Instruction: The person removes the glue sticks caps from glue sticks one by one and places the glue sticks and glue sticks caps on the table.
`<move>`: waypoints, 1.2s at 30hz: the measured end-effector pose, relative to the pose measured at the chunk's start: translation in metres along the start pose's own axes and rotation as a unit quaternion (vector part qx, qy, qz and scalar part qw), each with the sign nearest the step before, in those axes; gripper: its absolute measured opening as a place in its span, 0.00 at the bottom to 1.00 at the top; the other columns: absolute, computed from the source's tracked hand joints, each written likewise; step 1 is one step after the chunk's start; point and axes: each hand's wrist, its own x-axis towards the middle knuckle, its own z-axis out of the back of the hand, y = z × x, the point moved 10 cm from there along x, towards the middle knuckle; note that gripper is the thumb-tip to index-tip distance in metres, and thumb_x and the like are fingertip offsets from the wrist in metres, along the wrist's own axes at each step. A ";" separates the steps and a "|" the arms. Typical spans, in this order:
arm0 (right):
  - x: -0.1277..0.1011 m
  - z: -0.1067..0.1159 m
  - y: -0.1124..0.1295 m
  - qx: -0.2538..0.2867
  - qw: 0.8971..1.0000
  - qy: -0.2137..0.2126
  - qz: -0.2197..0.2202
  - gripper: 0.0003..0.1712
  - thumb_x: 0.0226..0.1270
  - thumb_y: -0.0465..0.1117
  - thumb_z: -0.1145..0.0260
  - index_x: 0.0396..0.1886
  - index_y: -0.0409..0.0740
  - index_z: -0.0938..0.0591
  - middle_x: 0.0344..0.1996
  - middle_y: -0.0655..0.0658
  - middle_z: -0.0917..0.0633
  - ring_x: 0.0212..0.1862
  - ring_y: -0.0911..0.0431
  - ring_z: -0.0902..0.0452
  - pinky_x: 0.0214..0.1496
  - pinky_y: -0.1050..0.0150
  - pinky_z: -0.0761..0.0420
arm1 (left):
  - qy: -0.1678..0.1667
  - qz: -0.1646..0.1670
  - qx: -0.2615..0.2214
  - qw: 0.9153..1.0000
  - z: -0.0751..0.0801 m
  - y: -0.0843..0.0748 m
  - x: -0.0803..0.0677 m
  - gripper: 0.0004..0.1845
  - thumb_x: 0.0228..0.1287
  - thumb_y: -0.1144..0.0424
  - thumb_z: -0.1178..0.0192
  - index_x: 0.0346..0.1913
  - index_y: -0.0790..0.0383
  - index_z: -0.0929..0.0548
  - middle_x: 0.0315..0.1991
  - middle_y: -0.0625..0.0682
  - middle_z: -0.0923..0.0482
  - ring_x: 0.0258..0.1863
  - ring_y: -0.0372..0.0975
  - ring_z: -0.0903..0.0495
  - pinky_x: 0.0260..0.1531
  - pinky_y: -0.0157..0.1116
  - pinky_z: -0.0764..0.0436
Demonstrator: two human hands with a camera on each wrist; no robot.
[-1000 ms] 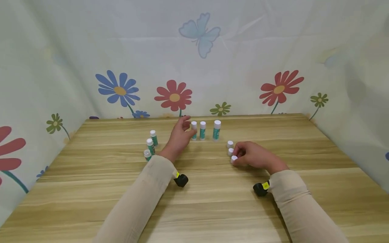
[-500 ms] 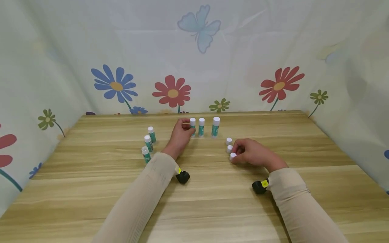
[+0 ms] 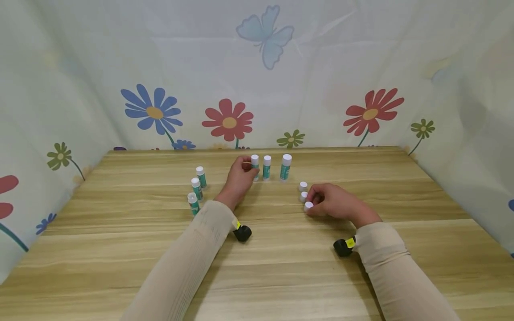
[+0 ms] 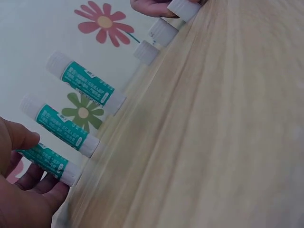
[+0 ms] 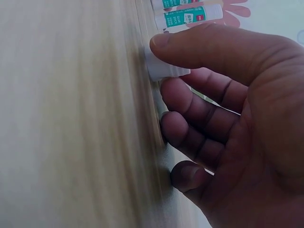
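L hand (image 3: 238, 182) is curled round the leftmost white-capped green-label glue stick (image 3: 254, 166) in a row of three upright near the far edge of the wooden table (image 3: 281, 267); thumb and fingers wrap its body in the left wrist view (image 4: 47, 161). Next to it stand the middle glue stick (image 3: 267, 167) and the taller right-hand glue stick (image 3: 286, 166), just apart from each other.

R hand (image 3: 333, 203) pinches the nearest small white cap (image 3: 308, 206) between thumb and forefinger, mid-table, right of centre. Two more loose white caps (image 3: 303, 191) sit just beyond it in a line toward the far edge.

Three uncapped-looking glue sticks (image 3: 196, 189) stand left of the L hand, in a diagonal line.

Handling, my guess: sticks are light, stiff plastic, smooth, tip over easily; best gripped round the labelled barrel, low down. Cap is tiny and light; hold by the sides w/ fingertips.

Hard to tell: label text unreadable; whether the cap is lifted or resting on the table; wrist views blurred by the table surface.
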 end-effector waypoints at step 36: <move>-0.021 0.043 0.074 0.041 0.972 -0.225 0.059 0.18 0.65 0.51 0.33 0.47 0.46 0.23 0.42 0.46 0.20 0.44 0.52 0.26 0.47 0.59 0.25 | 0.079 -0.036 0.078 0.993 0.023 -0.035 -0.070 0.15 0.69 0.60 0.41 0.55 0.54 0.30 0.51 0.52 0.25 0.51 0.43 0.24 0.53 0.38 0.21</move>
